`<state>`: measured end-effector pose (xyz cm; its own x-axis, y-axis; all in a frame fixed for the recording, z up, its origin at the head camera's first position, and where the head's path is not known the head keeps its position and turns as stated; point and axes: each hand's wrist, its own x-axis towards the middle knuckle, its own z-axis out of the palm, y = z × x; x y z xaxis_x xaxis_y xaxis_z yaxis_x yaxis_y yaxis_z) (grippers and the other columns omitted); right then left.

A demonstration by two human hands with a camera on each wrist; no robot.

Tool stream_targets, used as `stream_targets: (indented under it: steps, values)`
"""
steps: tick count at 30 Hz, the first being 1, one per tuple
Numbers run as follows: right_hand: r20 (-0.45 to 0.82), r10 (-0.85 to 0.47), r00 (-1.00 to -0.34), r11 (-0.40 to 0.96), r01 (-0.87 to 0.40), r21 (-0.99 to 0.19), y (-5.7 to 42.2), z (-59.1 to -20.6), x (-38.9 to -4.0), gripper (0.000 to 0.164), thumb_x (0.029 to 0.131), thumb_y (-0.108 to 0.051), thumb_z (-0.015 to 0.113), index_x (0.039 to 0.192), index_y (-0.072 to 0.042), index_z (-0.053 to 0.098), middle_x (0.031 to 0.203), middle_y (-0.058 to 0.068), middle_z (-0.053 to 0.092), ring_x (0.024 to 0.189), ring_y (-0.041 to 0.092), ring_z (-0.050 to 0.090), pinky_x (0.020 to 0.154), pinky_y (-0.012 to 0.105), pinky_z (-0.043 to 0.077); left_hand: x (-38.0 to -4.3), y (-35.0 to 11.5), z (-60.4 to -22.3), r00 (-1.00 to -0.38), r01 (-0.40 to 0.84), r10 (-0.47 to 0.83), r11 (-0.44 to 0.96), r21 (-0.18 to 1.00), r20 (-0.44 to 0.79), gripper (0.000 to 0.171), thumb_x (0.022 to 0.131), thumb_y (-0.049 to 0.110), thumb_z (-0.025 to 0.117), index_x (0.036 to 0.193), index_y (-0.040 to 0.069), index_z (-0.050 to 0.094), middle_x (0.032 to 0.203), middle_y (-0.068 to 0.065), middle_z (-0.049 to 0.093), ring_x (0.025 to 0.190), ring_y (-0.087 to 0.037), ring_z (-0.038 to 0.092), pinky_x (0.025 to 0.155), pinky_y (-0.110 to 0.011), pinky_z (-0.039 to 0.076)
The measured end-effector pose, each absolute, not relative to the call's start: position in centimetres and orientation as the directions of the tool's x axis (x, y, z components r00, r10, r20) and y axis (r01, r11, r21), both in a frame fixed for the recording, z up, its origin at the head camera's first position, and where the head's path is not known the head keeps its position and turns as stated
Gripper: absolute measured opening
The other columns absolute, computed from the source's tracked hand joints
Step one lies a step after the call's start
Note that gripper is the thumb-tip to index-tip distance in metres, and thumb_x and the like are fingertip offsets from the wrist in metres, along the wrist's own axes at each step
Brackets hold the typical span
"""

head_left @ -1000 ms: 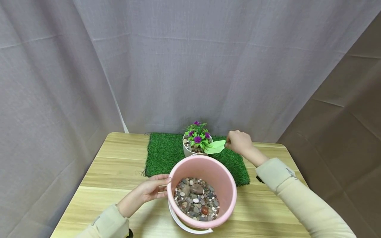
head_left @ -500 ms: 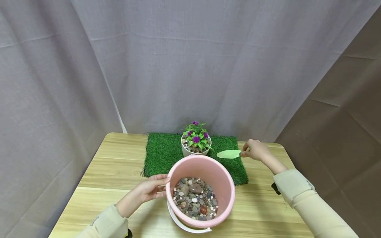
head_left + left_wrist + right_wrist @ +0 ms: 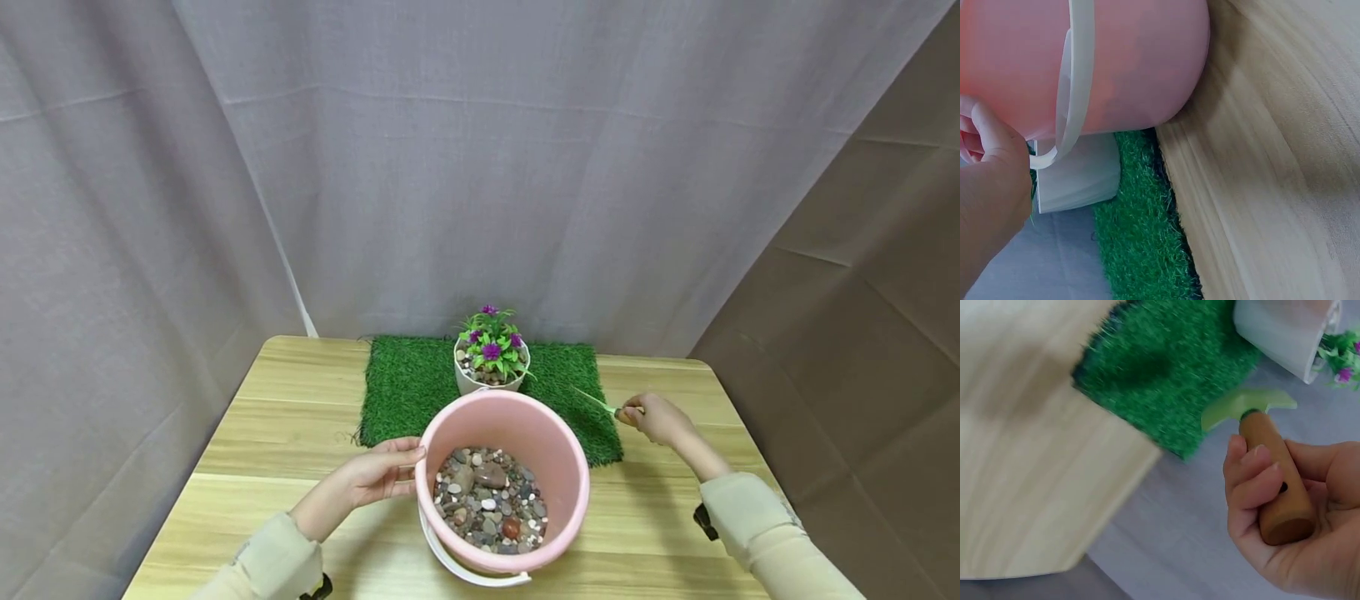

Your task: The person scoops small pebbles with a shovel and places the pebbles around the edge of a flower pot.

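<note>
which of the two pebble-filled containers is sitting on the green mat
The small white flowerpot with purple flowers stands on the green grass mat. The big pink plastic bucket stands nearer, mostly on the bare wooden table.

A staged recording booth: grey curtain backdrop (image 3: 480,167) close around a small wooden table (image 3: 300,417).

bare table (image 3: 285,433) lies open left of the bucket (image 3: 558,467) and along the right edge. the bucket fills the middle front, touching the grass mat (image 3: 405,383); the flower pot (image 3: 480,382) stands just behind it, blocking the way straight back.
</note>
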<state>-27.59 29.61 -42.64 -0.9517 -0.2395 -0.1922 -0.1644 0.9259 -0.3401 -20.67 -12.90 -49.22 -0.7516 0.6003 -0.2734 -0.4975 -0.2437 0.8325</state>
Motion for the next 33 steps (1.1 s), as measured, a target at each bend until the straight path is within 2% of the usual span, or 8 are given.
stream_targets:
  steps: [3, 6, 8, 11, 17, 25, 29, 33]
  values:
    - [-0.254, -0.251, -0.934, 0.874, -0.106, -0.473, 30.1, -44.1, -26.8, 0.035, 0.1, -0.008, 0.04, 0.12, 0.019, 0.048, 0.074, 0.016, 0.058, 0.052, 0.016, 0.049, 0.048, 0.032, 0.049, -20.6, -12.9, -49.2, -0.747, -0.499, 0.61, -0.253, 0.829, -0.264, 0.019, 0.095, 0.016, 0.055, 0.112, 0.009, 0.051, 0.097, 0.002, 0.066, 0.088, -0.009, 0.065, 0.083, -0.021, 0.059]
    - [-0.31, -0.299, -0.903, 0.773, -0.039, -0.634, 30.4, -45.6, -26.0, 0.032, 0.102, -0.01, 0.035, 0.103, 0.02, 0.047, 0.058, 0.003, 0.044, 0.044, 0.01, 0.038, 0.042, 0.023, 0.044, -20.6, -13.0, -49.2, -0.743, -0.503, 0.617, -0.261, 0.824, -0.258, 0.015, 0.095, 0.016, 0.055, 0.108, 0.011, 0.052, 0.097, 0.002, 0.066, 0.088, -0.009, 0.065, 0.083, -0.021, 0.059]
    - [-0.332, -0.314, -0.89, 0.711, 0.012, -0.704, 30.5, -46.7, -25.4, 0.028, 0.103, -0.011, 0.033, 0.091, 0.011, 0.046, 0.053, 0.001, 0.038, 0.041, 0.008, 0.033, 0.041, 0.022, 0.045, -20.6, -13.0, -49.2, -0.741, -0.503, 0.622, -0.266, 0.823, -0.252, 0.014, 0.095, 0.016, 0.055, 0.108, 0.011, 0.052, 0.097, 0.002, 0.065, 0.089, -0.009, 0.065, 0.083, -0.021, 0.059]
    - [-0.306, -0.272, -0.912, 0.69, 0.036, -0.723, 30.3, -48.6, -24.6, 0.026, 0.103, -0.012, 0.031, 0.083, 0.002, 0.041, 0.056, 0.0, 0.035, 0.04, 0.005, 0.028, 0.039, 0.019, 0.04, -20.5, -13.0, -49.3, -0.742, -0.499, 0.624, -0.271, 0.823, -0.244, 0.014, 0.096, 0.015, 0.053, 0.109, 0.011, 0.051, 0.098, 0.001, 0.065, 0.089, -0.009, 0.065, 0.083, -0.021, 0.058]
    - [-0.196, -0.108, -0.975, 0.706, 0.063, -0.705, 28.9, -53.1, -23.1, 0.027, 0.101, -0.009, 0.032, 0.077, 0.0, 0.041, 0.059, -0.001, 0.033, 0.04, 0.006, 0.026, 0.038, 0.014, 0.024, -20.3, -12.9, -49.5, -0.777, -0.474, 0.583, -0.293, 0.83, -0.237, 0.016, 0.095, 0.015, 0.055, 0.11, 0.011, 0.05, 0.098, 0.002, 0.065, 0.087, -0.009, 0.065, 0.08, -0.021, 0.059]
    - [0.034, 0.03, -0.999, 0.802, 0.004, -0.597, 27.5, -57.2, -21.8, 0.019, 0.094, -0.003, 0.045, 0.075, 0.002, 0.044, 0.066, 0.008, 0.043, 0.062, 0.021, 0.044, 0.054, 0.032, 0.04, -20.2, -12.4, -50.1, -0.808, -0.442, 0.542, -0.303, 0.844, -0.229, 0.013, 0.093, 0.017, 0.058, 0.105, 0.015, 0.054, 0.091, 0.006, 0.065, 0.079, -0.004, 0.063, 0.074, -0.017, 0.059]
    - [0.044, 0.08, -0.996, 0.806, 0.039, -0.591, 27.2, -58.5, -21.7, 0.009, 0.088, -0.001, 0.048, 0.084, 0.006, 0.047, 0.074, 0.017, 0.05, 0.071, 0.031, 0.051, 0.062, 0.045, 0.047, -20.1, -12.3, -50.3, -0.814, -0.438, 0.54, -0.324, 0.839, -0.216, 0.008, 0.094, 0.017, 0.057, 0.102, 0.019, 0.056, 0.091, 0.007, 0.065, 0.08, -0.003, 0.063, 0.073, -0.015, 0.058]
    - [0.046, 0.105, -0.993, 0.814, 0.06, -0.578, 27.0, -59.2, -21.8, 0.015, 0.087, -0.003, 0.048, 0.093, 0.011, 0.047, 0.083, 0.027, 0.052, 0.08, 0.043, 0.053, 0.07, 0.056, 0.046, -20.0, -12.3, -50.5, -0.819, -0.423, 0.543, -0.349, 0.836, -0.187, 0.009, 0.096, 0.014, 0.052, 0.102, 0.02, 0.057, 0.096, 0.006, 0.066, 0.086, -0.006, 0.064, 0.076, -0.018, 0.058]
